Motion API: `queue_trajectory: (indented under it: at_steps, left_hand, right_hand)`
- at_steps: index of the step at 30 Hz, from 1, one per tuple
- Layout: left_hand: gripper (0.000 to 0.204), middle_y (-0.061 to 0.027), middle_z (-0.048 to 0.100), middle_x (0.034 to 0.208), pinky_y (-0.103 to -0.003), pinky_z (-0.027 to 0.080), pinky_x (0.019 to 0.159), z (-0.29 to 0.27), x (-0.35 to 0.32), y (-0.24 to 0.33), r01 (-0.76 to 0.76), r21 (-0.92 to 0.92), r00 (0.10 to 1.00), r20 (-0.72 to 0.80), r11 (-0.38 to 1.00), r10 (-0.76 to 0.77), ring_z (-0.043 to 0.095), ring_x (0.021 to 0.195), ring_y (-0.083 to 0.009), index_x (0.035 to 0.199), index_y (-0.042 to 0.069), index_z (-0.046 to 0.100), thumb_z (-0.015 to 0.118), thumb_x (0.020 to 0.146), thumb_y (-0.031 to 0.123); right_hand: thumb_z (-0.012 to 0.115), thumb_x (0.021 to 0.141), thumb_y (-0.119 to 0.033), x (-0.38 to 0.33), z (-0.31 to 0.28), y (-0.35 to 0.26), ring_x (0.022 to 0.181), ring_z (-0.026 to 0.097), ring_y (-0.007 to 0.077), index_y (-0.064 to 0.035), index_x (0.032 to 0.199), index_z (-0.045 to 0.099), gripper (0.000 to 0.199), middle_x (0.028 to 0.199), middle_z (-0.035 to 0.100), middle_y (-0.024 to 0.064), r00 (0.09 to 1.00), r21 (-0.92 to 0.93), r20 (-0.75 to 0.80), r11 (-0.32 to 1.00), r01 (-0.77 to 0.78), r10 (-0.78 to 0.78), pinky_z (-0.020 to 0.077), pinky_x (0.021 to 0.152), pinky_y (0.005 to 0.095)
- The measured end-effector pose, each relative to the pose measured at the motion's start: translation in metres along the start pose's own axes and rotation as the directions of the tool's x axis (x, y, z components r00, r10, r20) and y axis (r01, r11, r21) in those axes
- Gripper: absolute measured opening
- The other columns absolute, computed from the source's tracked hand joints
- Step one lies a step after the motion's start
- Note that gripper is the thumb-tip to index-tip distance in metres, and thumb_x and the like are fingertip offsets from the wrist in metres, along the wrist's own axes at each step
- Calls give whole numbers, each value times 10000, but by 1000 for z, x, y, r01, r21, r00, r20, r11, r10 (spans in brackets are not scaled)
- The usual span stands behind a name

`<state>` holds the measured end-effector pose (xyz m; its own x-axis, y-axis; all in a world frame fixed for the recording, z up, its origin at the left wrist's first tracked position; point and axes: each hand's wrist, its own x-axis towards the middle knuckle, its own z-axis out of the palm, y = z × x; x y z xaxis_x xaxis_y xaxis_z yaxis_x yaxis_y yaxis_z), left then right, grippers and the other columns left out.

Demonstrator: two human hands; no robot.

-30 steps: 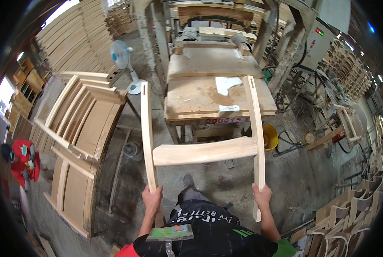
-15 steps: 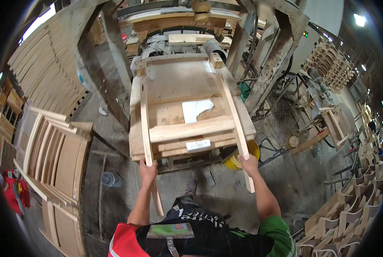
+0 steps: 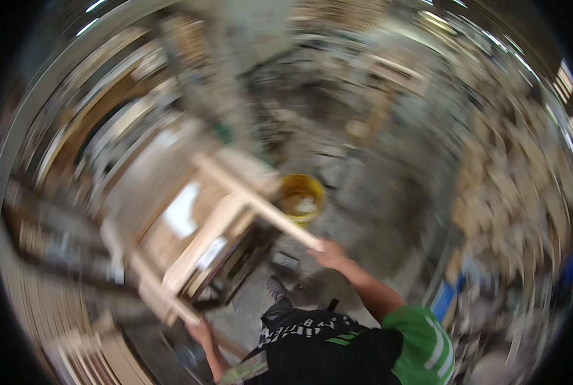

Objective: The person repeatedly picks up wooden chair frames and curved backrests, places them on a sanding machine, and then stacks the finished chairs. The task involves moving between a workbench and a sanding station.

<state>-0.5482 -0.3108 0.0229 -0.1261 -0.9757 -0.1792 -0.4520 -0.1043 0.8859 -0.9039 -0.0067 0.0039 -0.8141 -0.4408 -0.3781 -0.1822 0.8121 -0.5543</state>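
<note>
Both of my hands hold a pale wooden frame made of two long legs joined by a cross rail. My left hand is closed around the near end of its left leg. The near end of the right leg is gripped in my right hand. Under the frame is a wooden work table, with a white sheet and a smaller white piece on it. Motion blur hides whether the frame rests on the table or is lifted off it.
A yellow bucket stands on the floor right of the table, with something pale inside. Many curved wooden parts are piled along the right. Stacked boards and a slatted wooden piece are at the lower left.
My view has swung to the right, so the table and frame now appear turned and farther left. Both hands keep hold of the frame's legs, and the picture has become blurred.
</note>
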Motion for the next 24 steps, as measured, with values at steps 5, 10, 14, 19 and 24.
queue_trajectory:
  at_steps: [5,10,14,19,24]
  left_hand:
    - [492,-229,712,1139,-408,584,851,36,-2,23,-496,660,784,60,565,618,717,943,-317,1349,-68,572,705,969,214]
    - [459,-235,719,1134,-410,579,853,124,-9,67,-817,431,473,120,383,873,716,966,-330,1349,-73,578,673,1004,215]
    - [435,-241,724,1129,-412,575,854,186,-28,109,-953,122,297,226,276,928,715,984,-341,1349,-76,582,647,1033,215]
    - [399,-242,687,1254,-398,579,889,274,-144,141,-812,-386,187,538,438,822,712,1050,-310,1416,-55,546,577,1083,163]
    - [342,-101,687,1093,-316,532,845,310,-254,154,-478,-663,-2,657,576,754,644,942,-169,1353,-38,604,615,1057,133]
  right_hand:
    - [663,965,-357,-52,4,44,1143,653,430,-40,1206,642,399,1199,685,228,1000,176,-5,984,17,-17,514,953,541]
    - [648,971,-398,-181,-20,118,1047,667,457,-43,1190,649,417,1013,711,244,978,247,-161,954,167,-130,520,893,526]
    - [661,958,-346,-334,-75,161,979,706,401,-44,1106,717,341,1029,731,220,791,477,-543,879,15,282,545,860,468]
    - [775,907,-195,-495,-148,138,855,692,316,-38,1003,711,195,952,714,122,-421,371,-852,926,-68,310,549,783,411]
    - [795,879,-218,-537,-167,170,1018,660,349,-54,1141,716,320,1070,713,154,-490,367,-869,761,-535,74,488,918,459]
